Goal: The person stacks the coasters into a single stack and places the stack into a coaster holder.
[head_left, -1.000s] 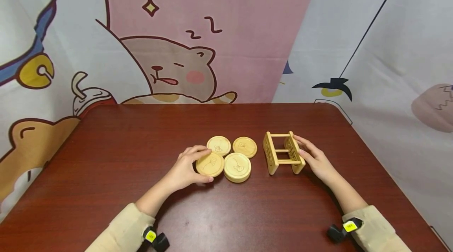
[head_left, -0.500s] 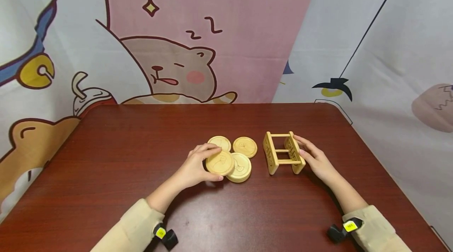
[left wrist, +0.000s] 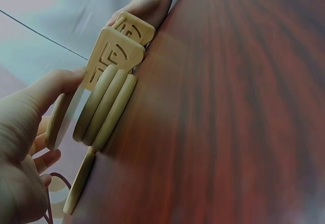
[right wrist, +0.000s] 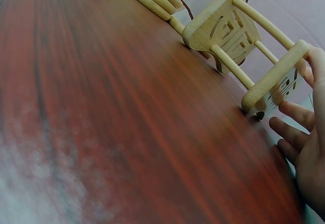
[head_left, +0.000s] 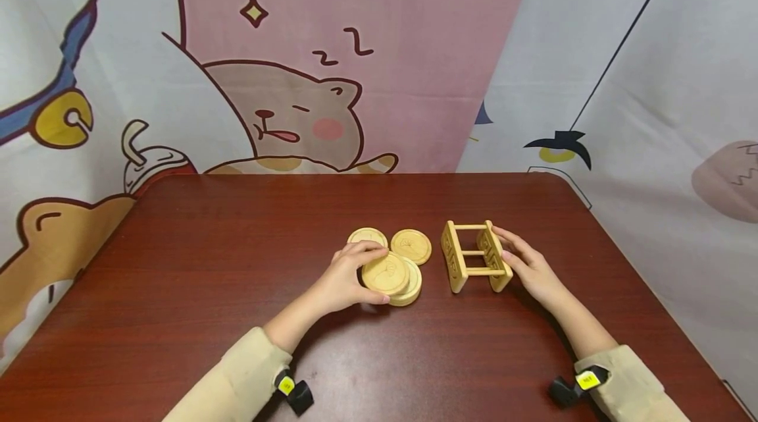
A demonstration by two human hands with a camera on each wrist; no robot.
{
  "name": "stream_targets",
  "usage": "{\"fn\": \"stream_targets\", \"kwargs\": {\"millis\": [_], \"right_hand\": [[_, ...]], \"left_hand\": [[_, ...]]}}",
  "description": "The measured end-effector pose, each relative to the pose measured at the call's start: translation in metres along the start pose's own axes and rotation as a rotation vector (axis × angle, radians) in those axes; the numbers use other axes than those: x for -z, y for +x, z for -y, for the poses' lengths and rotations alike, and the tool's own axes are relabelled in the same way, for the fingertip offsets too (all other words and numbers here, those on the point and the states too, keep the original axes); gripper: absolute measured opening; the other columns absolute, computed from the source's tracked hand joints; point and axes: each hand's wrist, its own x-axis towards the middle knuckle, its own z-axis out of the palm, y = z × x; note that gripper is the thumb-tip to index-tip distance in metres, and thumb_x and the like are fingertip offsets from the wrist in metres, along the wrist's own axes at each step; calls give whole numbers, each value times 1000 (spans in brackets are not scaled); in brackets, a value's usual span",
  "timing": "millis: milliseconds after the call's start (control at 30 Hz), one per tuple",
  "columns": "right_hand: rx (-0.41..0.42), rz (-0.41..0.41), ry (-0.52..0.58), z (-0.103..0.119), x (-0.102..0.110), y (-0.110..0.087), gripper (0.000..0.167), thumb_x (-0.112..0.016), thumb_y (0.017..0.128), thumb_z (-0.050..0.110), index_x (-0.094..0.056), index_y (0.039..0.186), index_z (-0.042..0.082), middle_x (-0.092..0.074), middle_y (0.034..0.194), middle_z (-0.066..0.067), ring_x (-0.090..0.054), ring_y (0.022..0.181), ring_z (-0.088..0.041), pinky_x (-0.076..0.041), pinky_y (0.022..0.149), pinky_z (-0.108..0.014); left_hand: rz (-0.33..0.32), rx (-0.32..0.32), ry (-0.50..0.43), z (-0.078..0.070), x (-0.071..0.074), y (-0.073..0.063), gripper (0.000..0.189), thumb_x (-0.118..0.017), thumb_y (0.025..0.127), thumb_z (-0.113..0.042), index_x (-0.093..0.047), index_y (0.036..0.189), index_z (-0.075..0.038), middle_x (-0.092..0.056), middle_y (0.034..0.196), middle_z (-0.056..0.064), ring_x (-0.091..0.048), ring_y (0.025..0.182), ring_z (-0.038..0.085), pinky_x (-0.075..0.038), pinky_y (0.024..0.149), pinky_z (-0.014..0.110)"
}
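Note:
My left hand [head_left: 346, 284] pinches a round wooden coaster [head_left: 385, 275], engraved with a leaf, by its rim between thumb and fingers. It overlaps a short stack of matching coasters [head_left: 416, 282]; in the left wrist view a gap shows between the held coaster [left wrist: 57, 122] and the stack [left wrist: 104, 107]. Behind lie two other coasters, one at back left [head_left: 367, 235], partly covered by my fingers, and one at back right [head_left: 411, 247]. A wooden coaster rack [head_left: 454, 257] with cut-out side panels and rods stands to the right. My right hand [head_left: 533, 274] rests its extended fingers against the rack's right panel.
All of this stands on a dark red-brown table [head_left: 249, 218]. A patterned cloth [head_left: 414, 47] with cartoon animals hangs behind it and along its sides. Each sleeve cuff carries a small black wrist camera [head_left: 294, 392].
My left hand has carried the coaster to the right, from beside the stack to over it, now covering much of its top. My right hand and the rack have stayed in place.

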Motion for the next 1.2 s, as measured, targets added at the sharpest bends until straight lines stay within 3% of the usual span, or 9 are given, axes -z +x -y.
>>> {"fn": "stream_targets", "kwargs": {"millis": [367, 1200], "right_hand": [[21, 2, 20, -1, 1, 0, 46, -47, 100, 6, -39, 145, 4, -51, 130, -25, -50, 107, 2, -41, 82, -15], [17, 1, 31, -2, 0, 0, 46, -47, 100, 6, -38, 145, 5, -51, 129, -26, -53, 104, 0, -43, 80, -16]], "left_hand": [[21, -14, 19, -7, -8, 6, 78, -89, 60, -27, -60, 128, -2, -54, 129, 6, -44, 122, 25, -29, 98, 48], [52, -9, 29, -7, -16, 10, 77, -89, 62, -28, -59, 129, -3, -54, 132, 5, -43, 123, 23, -25, 103, 50]]}}
